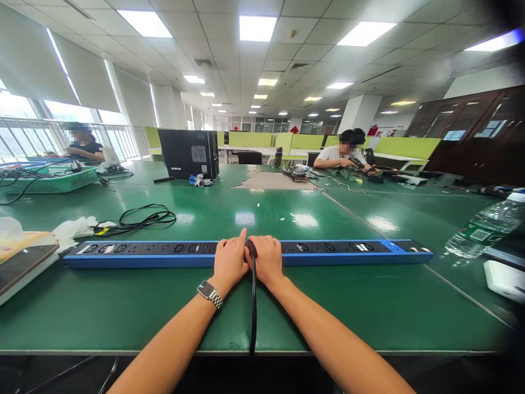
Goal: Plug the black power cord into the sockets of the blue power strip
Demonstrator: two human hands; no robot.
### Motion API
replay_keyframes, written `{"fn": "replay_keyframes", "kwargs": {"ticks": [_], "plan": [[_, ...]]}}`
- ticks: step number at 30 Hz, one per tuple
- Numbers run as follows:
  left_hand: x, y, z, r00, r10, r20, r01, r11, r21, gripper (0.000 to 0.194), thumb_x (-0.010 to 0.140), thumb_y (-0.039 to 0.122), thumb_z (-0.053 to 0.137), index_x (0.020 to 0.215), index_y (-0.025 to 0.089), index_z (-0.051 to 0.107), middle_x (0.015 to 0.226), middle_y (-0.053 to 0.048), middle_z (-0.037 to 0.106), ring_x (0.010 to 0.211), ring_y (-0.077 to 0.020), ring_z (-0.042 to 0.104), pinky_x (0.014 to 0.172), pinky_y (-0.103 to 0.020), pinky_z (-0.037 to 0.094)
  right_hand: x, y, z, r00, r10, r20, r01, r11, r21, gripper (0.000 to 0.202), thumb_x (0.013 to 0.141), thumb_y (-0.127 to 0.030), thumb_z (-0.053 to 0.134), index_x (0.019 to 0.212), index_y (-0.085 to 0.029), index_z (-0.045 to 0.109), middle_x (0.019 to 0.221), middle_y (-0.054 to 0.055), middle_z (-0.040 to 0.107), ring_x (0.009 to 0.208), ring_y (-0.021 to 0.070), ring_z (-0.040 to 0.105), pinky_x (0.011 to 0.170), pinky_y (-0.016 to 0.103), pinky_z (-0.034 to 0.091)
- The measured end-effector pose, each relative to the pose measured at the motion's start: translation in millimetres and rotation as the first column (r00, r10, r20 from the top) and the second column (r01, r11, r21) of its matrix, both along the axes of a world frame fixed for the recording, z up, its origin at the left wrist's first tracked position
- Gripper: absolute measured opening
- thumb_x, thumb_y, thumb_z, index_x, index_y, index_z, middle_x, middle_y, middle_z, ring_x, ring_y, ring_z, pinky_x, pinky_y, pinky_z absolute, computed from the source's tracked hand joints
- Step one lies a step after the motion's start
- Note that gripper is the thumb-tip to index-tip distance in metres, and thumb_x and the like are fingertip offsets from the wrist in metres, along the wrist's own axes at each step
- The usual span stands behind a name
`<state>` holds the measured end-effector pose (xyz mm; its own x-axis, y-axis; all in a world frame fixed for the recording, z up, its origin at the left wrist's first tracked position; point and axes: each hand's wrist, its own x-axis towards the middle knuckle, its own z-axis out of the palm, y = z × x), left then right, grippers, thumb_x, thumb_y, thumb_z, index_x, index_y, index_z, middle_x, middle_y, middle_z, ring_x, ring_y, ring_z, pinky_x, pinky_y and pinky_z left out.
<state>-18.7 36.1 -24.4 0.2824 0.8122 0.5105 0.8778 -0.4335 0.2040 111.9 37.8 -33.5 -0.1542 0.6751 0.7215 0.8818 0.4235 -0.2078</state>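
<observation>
A long blue power strip [164,262] with a row of black sockets lies across the table in front of me. A black power plug [251,249] is at its middle, between my hands, and its black cord [253,306] runs down over the near table edge. My right hand [267,257] is closed with its thumb side against the plug. My left hand [230,260], with a watch on the wrist, curls over the strip just left of the plug, one finger raised. My fingers partly hide the plug, so I cannot tell whether it sits in a socket.
Coiled black cable [147,218] lies beyond the strip's left part. A phone [24,260] is at far left, a water bottle [486,227] at right. Farther back stand a computer case [188,153] and a green basket [61,183]. Two people sit across the table [123,317].
</observation>
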Motion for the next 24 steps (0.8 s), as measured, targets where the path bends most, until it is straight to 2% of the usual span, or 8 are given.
{"fn": "replay_keyframes", "kwargs": {"ticks": [4, 14, 16, 19, 24], "plan": [[-0.6, -0.7, 0.4, 1.0, -0.011, -0.002, 0.011, 1.0, 0.01, 0.062, 0.085, 0.016, 0.049, 0.146, 0.019, 0.037, 0.119, -0.01, 0.069, 0.115, -0.0216, 0.06, 0.099, -0.041, 0.037, 1.1, 1.6, -1.2, 0.995, 0.03, -0.099, -0.032, 0.999, -0.016, 0.02, 0.093, -0.036, 0.055, 0.104, -0.023, 0.065, 0.097, 0.003, 0.072, 0.093, 0.02, 0.054, 0.086, 0.035, 0.031], [-0.3, 0.1, 0.0, 1.0, -0.016, 0.011, 0.016, 1.0, 0.007, 0.06, 0.084, 0.017, 0.052, 0.142, 0.02, 0.04, 0.12, -0.01, 0.069, 0.115, -0.022, 0.06, 0.099, -0.041, 0.037, -0.2, 2.7, -1.1, 0.985, 0.039, -0.167, -0.041, 0.999, -0.011, 0.024, 0.093, -0.041, 0.054, 0.102, -0.023, 0.066, 0.096, 0.005, 0.071, 0.09, 0.0206, 0.056, 0.084, 0.035, 0.034], [-0.1, -0.7, 1.2, 1.0, -0.016, 0.015, 0.016, 1.0, -0.001, 0.062, 0.082, 0.023, 0.058, 0.142, 0.019, 0.04, 0.121, -0.01, 0.068, 0.116, -0.0233, 0.06, 0.1, -0.042, 0.037, -1.7, 4.5, 0.8, 0.947, 0.02, -0.32, -0.016, 1.0, 0.016, 0.028, 0.094, -0.043, 0.049, 0.104, -0.021, 0.064, 0.098, 0.006, 0.071, 0.092, 0.0207, 0.058, 0.084, 0.034, 0.038], [0.1, -1.7, 2.9, 1.0, -0.01, 0.019, 0.011, 1.0, -0.019, 0.073, 0.078, 0.034, 0.067, 0.143, 0.018, 0.038, 0.121, -0.011, 0.068, 0.117, -0.0254, 0.059, 0.102, -0.043, 0.037, -2.3, 6.7, 5.3, 0.837, 0.001, -0.547, 0.034, 0.998, 0.052, 0.034, 0.095, -0.046, 0.044, 0.107, -0.02, 0.062, 0.103, 0.008, 0.07, 0.094, 0.0213, 0.059, 0.084, 0.034, 0.043], [-1.2, -2.2, 4.6, 1.0, -0.003, 0.005, 0.003, 0.999, -0.034, 0.079, 0.076, 0.042, 0.074, 0.142, 0.02, 0.038, 0.121, -0.011, 0.068, 0.119, -0.026, 0.058, 0.104, -0.044, 0.036, 18.1, 11.0, 11.0, 0.792, 0.019, -0.61, 0.02, 0.998, 0.057, 0.034, 0.089, -0.048, 0.051, 0.102, -0.02, 0.066, 0.098, 0.008, 0.071, 0.09, 0.0226, 0.061, 0.085, 0.036, 0.046]]}}
